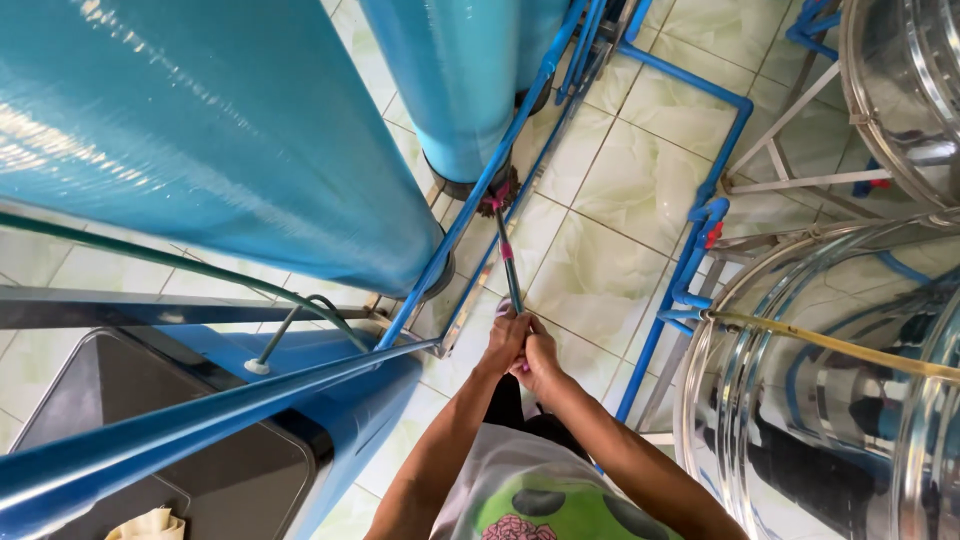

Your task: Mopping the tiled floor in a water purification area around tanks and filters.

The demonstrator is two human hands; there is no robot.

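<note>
- The big blue tanks (230, 130) stand up and to the left of the hands, the nearest one leaning across the view, a second one (455, 80) further ahead; steel tanks (800, 400) rise to the right.
- The tiled floor (620, 170) spreads ahead of the hands, pale green and glossy.
- Blue pipes (700, 250) run along the floor to the right of the hands, and a long blue rail (200, 420) passes to their left.
- A dark lidded bin (130, 420) sits low on the left, well apart from the hands.
- The mop (508, 260) reaches straight ahead from the hands, its thin handle running away to a dark head (497, 190) at the foot of the second tank, between the tank base and the pipework.
- The left hand (503, 343) and the right hand (538, 358) are both closed round the near end of the handle, touching each other, left slightly ahead.
- Risk, as I judge it: the head works in a tight gap, so a hard push could snag it on the blue pipes or knock a fitting; the glossy tiles may be slippery if wet; and a pull back could swing the handle end into the rail beside the hands.
</note>
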